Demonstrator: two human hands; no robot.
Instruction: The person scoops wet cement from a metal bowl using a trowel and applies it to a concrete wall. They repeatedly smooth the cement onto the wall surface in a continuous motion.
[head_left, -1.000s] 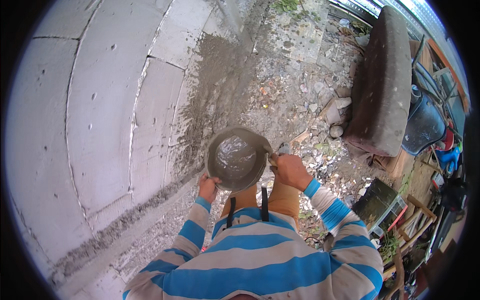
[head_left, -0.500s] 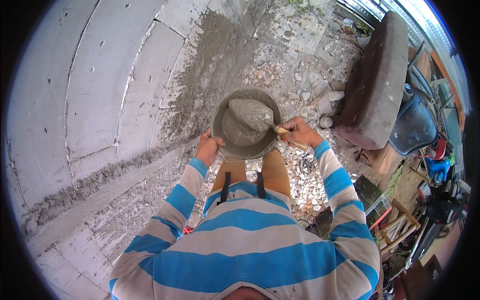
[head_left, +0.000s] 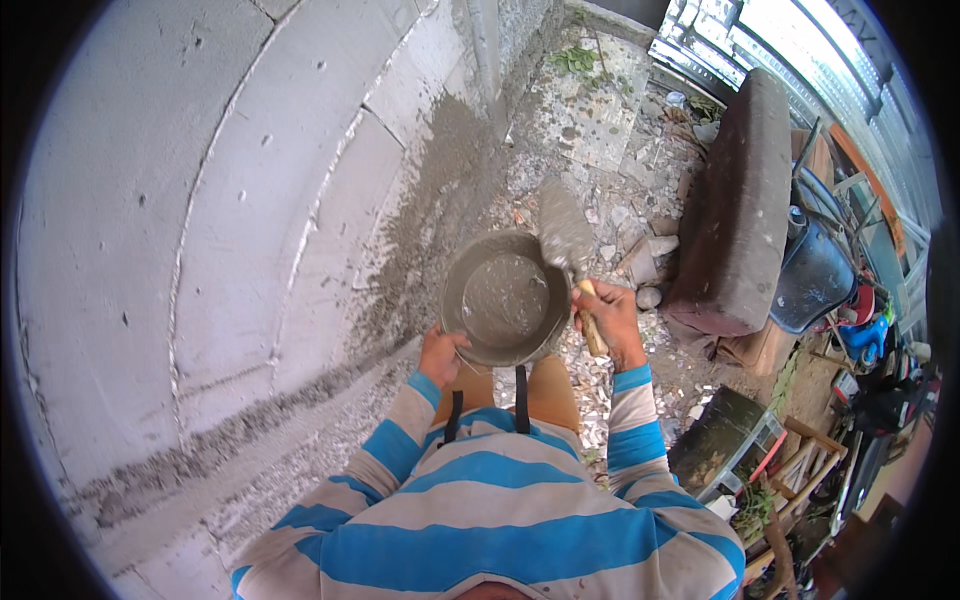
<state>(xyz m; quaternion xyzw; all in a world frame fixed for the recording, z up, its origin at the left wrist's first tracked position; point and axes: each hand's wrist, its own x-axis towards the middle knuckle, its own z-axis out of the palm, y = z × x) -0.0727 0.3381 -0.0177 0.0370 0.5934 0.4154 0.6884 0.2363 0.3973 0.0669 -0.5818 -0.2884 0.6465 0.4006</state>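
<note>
A round metal pan (head_left: 503,298) smeared with grey mortar is sitting in front of the person's chest, above the knees, tilted so its inside is facing the camera. The left hand (head_left: 441,354) is gripping its lower left rim, fingers curled under the edge and mostly hidden behind the pan. The right hand (head_left: 608,318) is closing fully around the wooden handle of a trowel (head_left: 567,240), whose grey, mortar-coated blade is pointing up and away, just beside the pan's upper right rim; whether blade and rim are touching is hard to tell. To the left, a wall of large pale blocks (head_left: 200,230) is curving through the view, with a patch of wet grey render (head_left: 430,200) near the pan. Rubble and stone chips (head_left: 620,150) are covering the ground beyond. On the right a dark slab (head_left: 735,210) is leaning, with a dark bucket (head_left: 812,280) behind it, partly cut off by clutter.
</note>
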